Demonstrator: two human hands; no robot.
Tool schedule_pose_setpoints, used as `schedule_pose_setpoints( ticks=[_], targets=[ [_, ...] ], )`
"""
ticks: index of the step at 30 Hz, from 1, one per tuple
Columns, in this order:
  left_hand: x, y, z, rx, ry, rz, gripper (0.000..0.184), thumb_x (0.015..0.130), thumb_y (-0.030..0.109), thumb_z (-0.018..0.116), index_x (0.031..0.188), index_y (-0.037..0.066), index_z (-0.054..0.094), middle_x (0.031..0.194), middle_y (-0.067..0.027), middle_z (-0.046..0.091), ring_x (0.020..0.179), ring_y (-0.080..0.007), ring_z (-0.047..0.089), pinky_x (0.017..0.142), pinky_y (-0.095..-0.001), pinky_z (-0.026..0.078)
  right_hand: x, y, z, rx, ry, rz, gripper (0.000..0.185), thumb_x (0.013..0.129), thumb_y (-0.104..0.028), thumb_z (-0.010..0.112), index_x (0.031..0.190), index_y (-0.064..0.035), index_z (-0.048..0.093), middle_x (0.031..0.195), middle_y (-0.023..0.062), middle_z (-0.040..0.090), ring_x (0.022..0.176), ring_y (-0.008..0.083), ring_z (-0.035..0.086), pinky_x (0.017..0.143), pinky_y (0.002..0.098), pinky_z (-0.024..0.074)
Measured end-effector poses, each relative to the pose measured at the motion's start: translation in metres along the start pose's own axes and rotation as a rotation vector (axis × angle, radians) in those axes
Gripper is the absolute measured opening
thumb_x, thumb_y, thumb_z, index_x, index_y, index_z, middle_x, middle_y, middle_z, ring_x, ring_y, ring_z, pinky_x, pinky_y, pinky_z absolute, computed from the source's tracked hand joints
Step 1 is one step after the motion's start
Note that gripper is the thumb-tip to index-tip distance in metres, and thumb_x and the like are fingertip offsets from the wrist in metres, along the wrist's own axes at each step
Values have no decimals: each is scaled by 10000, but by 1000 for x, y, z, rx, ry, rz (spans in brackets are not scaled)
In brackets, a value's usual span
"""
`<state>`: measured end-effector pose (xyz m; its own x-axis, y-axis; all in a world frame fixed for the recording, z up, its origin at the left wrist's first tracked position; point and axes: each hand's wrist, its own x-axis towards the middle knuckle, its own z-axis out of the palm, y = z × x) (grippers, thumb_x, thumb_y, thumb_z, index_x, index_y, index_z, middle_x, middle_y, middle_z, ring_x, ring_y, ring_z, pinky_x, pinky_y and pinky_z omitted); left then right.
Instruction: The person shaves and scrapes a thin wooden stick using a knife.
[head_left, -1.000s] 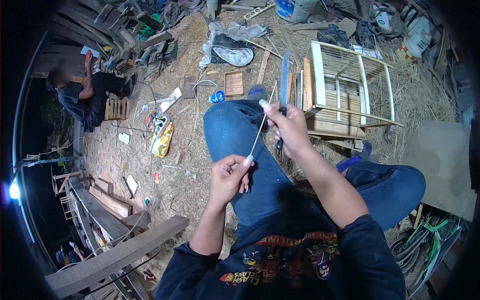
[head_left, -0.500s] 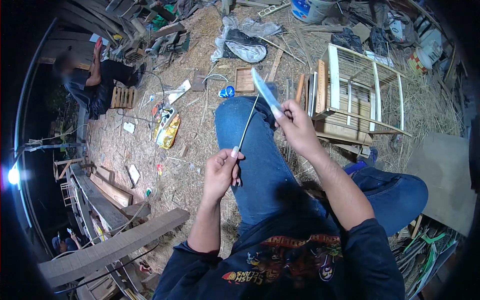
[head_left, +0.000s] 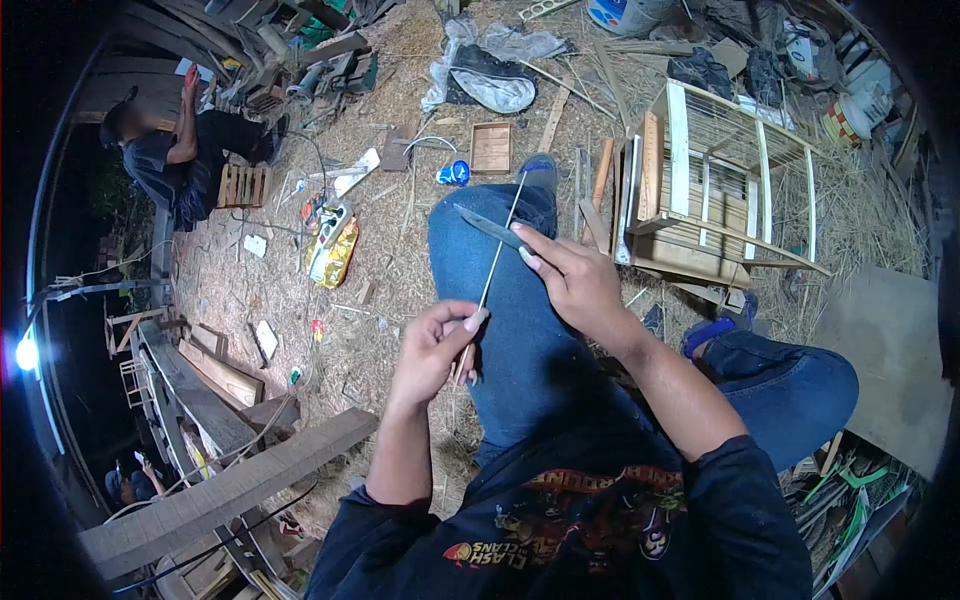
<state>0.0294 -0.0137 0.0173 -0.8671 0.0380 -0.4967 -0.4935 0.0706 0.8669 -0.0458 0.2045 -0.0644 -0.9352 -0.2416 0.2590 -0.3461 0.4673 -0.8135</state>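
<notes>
The left hand [head_left: 440, 345] pinched a thin, pale wooden stick [head_left: 492, 271] above the blue denim trouser leg [head_left: 525, 345]. The right hand [head_left: 582, 287] gripped a long, grey metal knife [head_left: 486, 226], its blade swung leftward since earlier, now crossing the stick.

Dark short-sleeved shirt [head_left: 580, 560], Clash of Clans print [head_left: 490, 554], blue jeans [head_left: 515, 385]

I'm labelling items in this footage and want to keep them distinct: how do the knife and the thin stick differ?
The knife has a broad, flat blade; the thin stick is far narrower.
The knife is in the right hand, the thin stick in the left hand.
The knife's tip points leftward in view, while the thin stick points away from the body.
Both are held over the jeans.
</notes>
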Motion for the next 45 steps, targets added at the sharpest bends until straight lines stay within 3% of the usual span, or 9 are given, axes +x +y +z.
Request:
schedule_pose_setpoints(
  ticks=[23, 27, 31, 34, 36, 40, 42, 43, 45],
  targets=[
    [24, 6, 30, 61, 284, 64, 196, 1011, 187, 738, 977, -5, 712, 572, 27, 595, 429, -34, 486, 404, -210, 335, 1, 5, 4, 133, 15, -6, 418, 1014, -229, 669, 1432, -240, 662, 789, 107, 628, 687, 314, 645, 639, 447, 522],
    [24, -3, 23, 58, 259, 71, 237, 1028, 219, 719, 980, -14, 721, 562, 19, 590, 421, -40, 478, 402, -218, 334, 5, 12, -4, 156, 73, 19, 396, 1025, -254, 663, 1421, -234, 671, 862, 127, 698, 745, 328, 694, 687, 437, 553],
    [19, -7, 17, 82, 216, 77, 280, 1051, 247, 687, 983, -20, 735, 541, 9, 577, 403, -52, 465, 397, -231, 336, 10, 11, -14, 175, 66, 57, 369, 1031, -277, 663, 1392, -206, 692, 1111, 195, 766, 957, 353, 761, 820, 412, 592],
    [18, -15, 13, 35, 185, 70, 285, 1059, 241, 674, 990, -27, 739, 529, 6, 562, 392, -58, 453, 397, -237, 341, 12, 11, -12, 210, 62, 67, 344, 1032, -278, 661, 1356, -179, 715, 1120, 199, 763, 963, 355, 761, 828, 406, 592],
    [16, -18, 12, 12, 175, 72, 286, 1059, 239, 673, 991, -31, 737, 527, 6, 560, 390, -59, 449, 398, -238, 342, 14, 11, -11, 341, 48, 165, 290, 1032, -228, 662, 1294, -139, 749, 1101, 163, 783, 1081, 330, 738, 1273, 538, 247],
    [12, -15, 14, 6, 177, 42, 278, 1057, 227, 675, 990, -37, 732, 532, 3, 563, 394, -57, 451, 403, -235, 354, 19, 12, -11, 254, 79, 102, 286, 1031, -219, 669, 1289, -124, 749, 1040, 155, 794, 972, 294, 761, 1170, 466, 414],
    [12, -17, 13, -4, 170, 61, 255, 1052, 207, 681, 990, -36, 730, 543, 3, 571, 403, -54, 459, 407, -233, 360, 22, 8, -17, 283, -30, 314, 241, 1029, -210, 678, 1214, -83, 763, 944, 144, 783, 861, 256, 750, 953, 379, 541],
    [12, -18, 12, -13, 164, 82, 232, 1046, 187, 687, 990, -35, 728, 555, 4, 580, 413, -50, 467, 410, -231, 366, 23, 9, -16, 282, -31, 315, 241, 1029, -210, 678, 1214, -83, 763, 944, 144, 783, 861, 256, 750, 953, 379, 541],
    [11, -23, 10, -47, 168, 86, 209, 1040, 167, 693, 989, -34, 726, 573, 6, 593, 426, -46, 477, 416, -228, 373, 25, 14, -14, 206, 27, 238, 224, 1026, -272, 657, 1024, -68, 750, 817, 179, 723, 791, 373, 731, 688, 472, 530]
  ],
)
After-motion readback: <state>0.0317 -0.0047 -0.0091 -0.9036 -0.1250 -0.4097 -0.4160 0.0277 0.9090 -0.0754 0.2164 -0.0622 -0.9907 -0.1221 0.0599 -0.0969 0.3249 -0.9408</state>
